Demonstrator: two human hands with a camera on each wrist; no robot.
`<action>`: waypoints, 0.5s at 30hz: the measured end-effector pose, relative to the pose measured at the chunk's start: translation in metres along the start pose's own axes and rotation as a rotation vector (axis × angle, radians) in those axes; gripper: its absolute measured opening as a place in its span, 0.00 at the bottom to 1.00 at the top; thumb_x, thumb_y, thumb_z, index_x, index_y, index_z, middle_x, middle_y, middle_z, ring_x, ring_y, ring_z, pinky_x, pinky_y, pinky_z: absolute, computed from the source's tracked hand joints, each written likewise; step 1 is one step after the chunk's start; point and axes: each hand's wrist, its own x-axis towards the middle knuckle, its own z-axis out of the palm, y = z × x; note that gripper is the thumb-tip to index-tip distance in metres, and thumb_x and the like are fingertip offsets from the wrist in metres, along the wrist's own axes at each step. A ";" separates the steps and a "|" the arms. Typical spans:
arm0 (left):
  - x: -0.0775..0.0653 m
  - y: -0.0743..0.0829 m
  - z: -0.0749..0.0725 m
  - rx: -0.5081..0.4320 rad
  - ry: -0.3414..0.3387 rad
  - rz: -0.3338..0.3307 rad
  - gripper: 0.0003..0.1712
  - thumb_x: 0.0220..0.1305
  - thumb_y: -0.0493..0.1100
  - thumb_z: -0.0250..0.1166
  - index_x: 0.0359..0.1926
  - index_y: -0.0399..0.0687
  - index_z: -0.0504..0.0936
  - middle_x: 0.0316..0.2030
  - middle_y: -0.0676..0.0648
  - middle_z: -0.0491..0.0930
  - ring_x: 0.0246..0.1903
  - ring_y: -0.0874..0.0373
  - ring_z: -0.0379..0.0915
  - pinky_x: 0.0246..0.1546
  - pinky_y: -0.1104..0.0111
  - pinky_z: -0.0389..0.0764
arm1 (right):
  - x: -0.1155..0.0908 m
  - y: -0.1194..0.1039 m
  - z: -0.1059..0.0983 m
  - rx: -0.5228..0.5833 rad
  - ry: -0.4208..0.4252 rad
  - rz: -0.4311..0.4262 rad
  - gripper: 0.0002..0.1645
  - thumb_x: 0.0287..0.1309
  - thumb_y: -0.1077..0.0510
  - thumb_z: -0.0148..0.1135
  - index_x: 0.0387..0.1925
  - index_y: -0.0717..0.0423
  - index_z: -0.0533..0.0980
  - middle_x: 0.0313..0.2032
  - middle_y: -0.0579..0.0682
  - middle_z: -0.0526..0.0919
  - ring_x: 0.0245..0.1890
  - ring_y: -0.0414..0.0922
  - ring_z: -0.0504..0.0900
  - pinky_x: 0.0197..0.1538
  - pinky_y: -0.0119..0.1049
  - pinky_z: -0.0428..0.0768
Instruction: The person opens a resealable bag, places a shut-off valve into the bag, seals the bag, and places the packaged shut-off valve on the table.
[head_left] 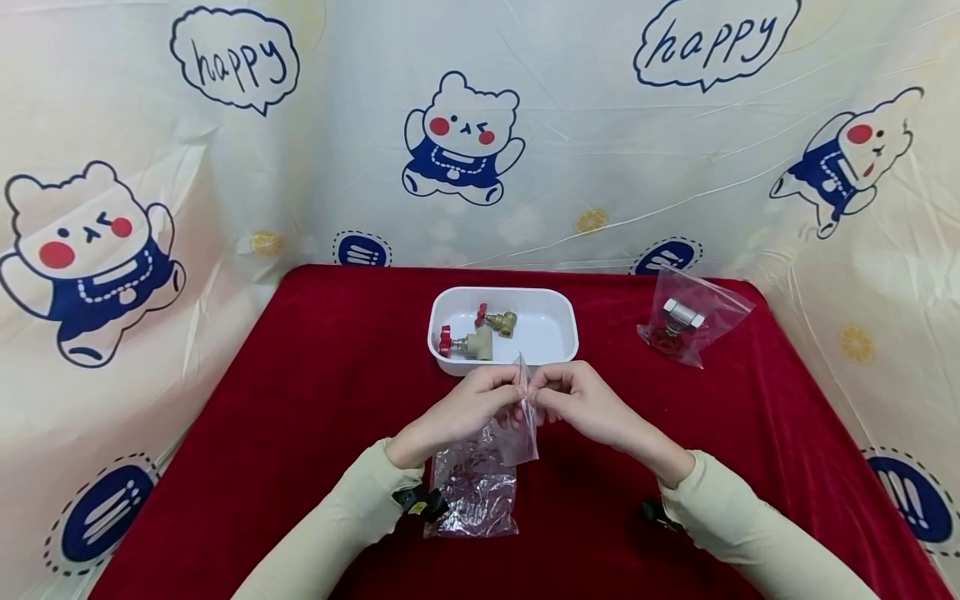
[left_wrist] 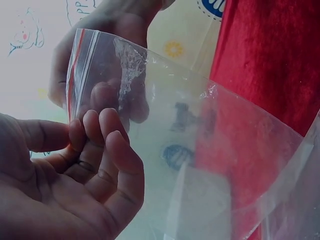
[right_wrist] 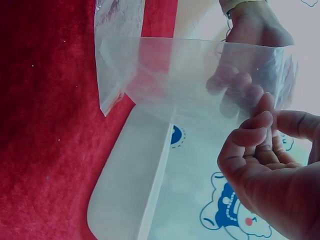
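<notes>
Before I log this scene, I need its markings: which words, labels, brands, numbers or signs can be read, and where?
"happy": left speech bubble on the backdrop.
"happy": right speech bubble on the backdrop.
"!!!", apparently: blue ovals on the backdrop.
Any marks on the valves or plastic bags: too small or blurred to read.

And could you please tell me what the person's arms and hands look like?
Both arms wear long, plain, pale cream sleeves, bunched into folds toward the wrists. A small black device with a yellow mark sits at the left wrist, and a dark one at the right. The left hand and right hand are bare, with no gloves visible.
</notes>
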 end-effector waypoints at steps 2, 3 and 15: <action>0.000 -0.001 0.000 -0.027 -0.011 0.004 0.14 0.78 0.36 0.49 0.39 0.32 0.78 0.30 0.45 0.85 0.28 0.58 0.80 0.30 0.63 0.81 | -0.001 0.001 0.000 0.024 -0.002 0.004 0.10 0.72 0.65 0.59 0.33 0.61 0.82 0.24 0.51 0.81 0.25 0.44 0.77 0.31 0.33 0.76; 0.000 -0.001 0.000 -0.044 -0.018 0.008 0.14 0.79 0.36 0.49 0.39 0.32 0.78 0.31 0.45 0.85 0.28 0.58 0.80 0.30 0.64 0.81 | -0.001 0.001 0.001 0.038 -0.004 0.005 0.10 0.72 0.65 0.58 0.33 0.62 0.82 0.24 0.51 0.81 0.25 0.44 0.77 0.31 0.33 0.76; 0.001 -0.002 0.001 -0.121 -0.042 0.035 0.13 0.78 0.34 0.47 0.39 0.29 0.76 0.30 0.48 0.83 0.28 0.58 0.78 0.30 0.67 0.78 | -0.003 0.007 0.005 0.110 0.032 -0.055 0.09 0.70 0.67 0.59 0.31 0.64 0.80 0.22 0.51 0.78 0.24 0.42 0.75 0.30 0.35 0.76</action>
